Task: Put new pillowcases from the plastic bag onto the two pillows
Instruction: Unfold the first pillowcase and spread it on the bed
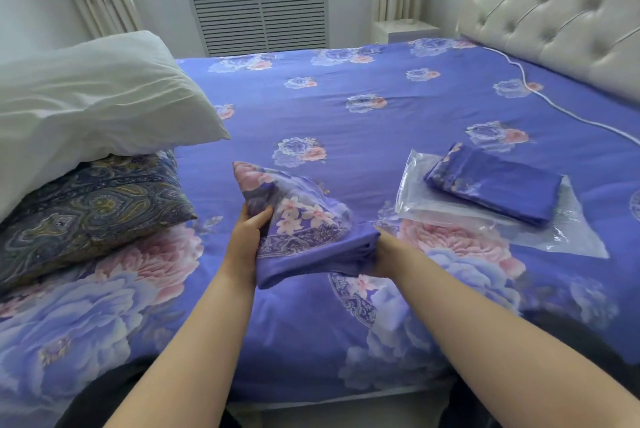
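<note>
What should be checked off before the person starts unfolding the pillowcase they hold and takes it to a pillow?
1. Both hands grip the folded pillowcase: ok. The left hand holds its left edge, the right hand its right edge.
2. Pillowcase is out of the plastic bag: ok.
3. Second pillowcase is at hand: ok, it lies folded on the bag.
4. A bare pillow is ready: ok, the white pillow has no cover.
5. Second pillow is stripped: not ok, the paisley pillow under the white one looks covered.
6. Open end of the pillowcase is found: cannot tell, the folds hide it.
</note>
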